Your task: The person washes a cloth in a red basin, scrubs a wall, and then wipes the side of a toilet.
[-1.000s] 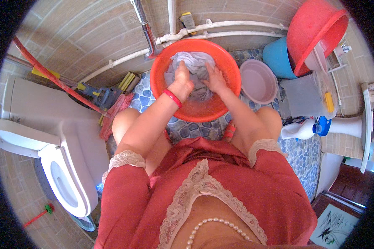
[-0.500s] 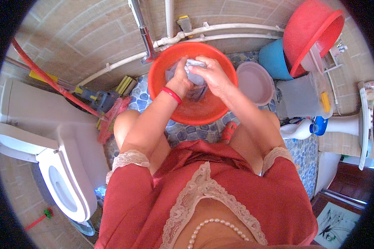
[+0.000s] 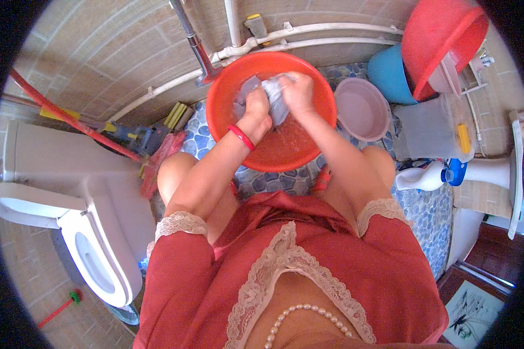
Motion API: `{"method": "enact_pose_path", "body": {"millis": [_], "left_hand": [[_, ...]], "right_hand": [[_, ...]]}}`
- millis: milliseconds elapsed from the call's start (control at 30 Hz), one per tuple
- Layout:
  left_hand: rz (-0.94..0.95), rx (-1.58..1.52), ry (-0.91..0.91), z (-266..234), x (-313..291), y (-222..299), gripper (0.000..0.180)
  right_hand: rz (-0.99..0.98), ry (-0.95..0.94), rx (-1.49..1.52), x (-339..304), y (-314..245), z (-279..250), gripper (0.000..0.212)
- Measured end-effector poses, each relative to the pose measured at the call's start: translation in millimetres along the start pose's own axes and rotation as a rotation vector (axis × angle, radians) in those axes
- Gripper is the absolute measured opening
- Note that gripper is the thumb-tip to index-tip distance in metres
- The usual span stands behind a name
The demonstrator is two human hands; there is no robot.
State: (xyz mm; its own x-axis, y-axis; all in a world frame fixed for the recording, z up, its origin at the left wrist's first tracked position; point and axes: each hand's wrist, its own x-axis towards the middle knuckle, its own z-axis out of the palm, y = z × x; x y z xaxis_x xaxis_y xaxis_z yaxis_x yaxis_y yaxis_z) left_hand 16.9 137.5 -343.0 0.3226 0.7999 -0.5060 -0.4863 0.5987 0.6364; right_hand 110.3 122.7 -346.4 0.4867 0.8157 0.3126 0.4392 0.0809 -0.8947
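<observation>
Fingers, right hand [image 3: 298,94]: gripping cloth [image 3: 277,103].
Left hand [image 3: 257,109]: against it (we cannot tell whether fingers grip).
Basin [image 3: 276,159], upper middle: cloth could slip if our right grip loosens.

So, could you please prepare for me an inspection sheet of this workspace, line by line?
Surface: blue stone-patterned floor.
Job's things: crumpled grey-white cloth inside a round orange-red plastic basin.
Clutter: round pale pink plastic basin, blue plastic bucket and white bottle with a blue cap, all at right.
Hands: right hand grips the cloth; left hand touches it, its grip partly hidden.
Cables: nothing seen for certain.
Surroundings: white toilet at left; white pipes along the brown tiled wall.
</observation>
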Motion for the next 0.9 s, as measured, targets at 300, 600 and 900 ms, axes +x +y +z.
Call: {"method": "enact_pose_path", "body": {"millis": [300, 600, 900], "left_hand": [[0.110, 0.482, -0.021, -51.4, 28.3, -37.0, 0.011], [-0.019, 0.150, -0.078, -32.3, -5.2, 12.5, 0.025], [-0.207, 0.003, -0.059, -62.3, 40.3, -10.1, 0.051]], "right_hand": [[0.230, -0.105, -0.771, -1.3, 58.0, -18.9, 0.040], [-0.145, -0.759, -0.969, -25.1, 58.3, -4.5, 0.040], [0.871, -0.411, 0.837, -5.9, -3.8, -11.1, 0.027]]}}
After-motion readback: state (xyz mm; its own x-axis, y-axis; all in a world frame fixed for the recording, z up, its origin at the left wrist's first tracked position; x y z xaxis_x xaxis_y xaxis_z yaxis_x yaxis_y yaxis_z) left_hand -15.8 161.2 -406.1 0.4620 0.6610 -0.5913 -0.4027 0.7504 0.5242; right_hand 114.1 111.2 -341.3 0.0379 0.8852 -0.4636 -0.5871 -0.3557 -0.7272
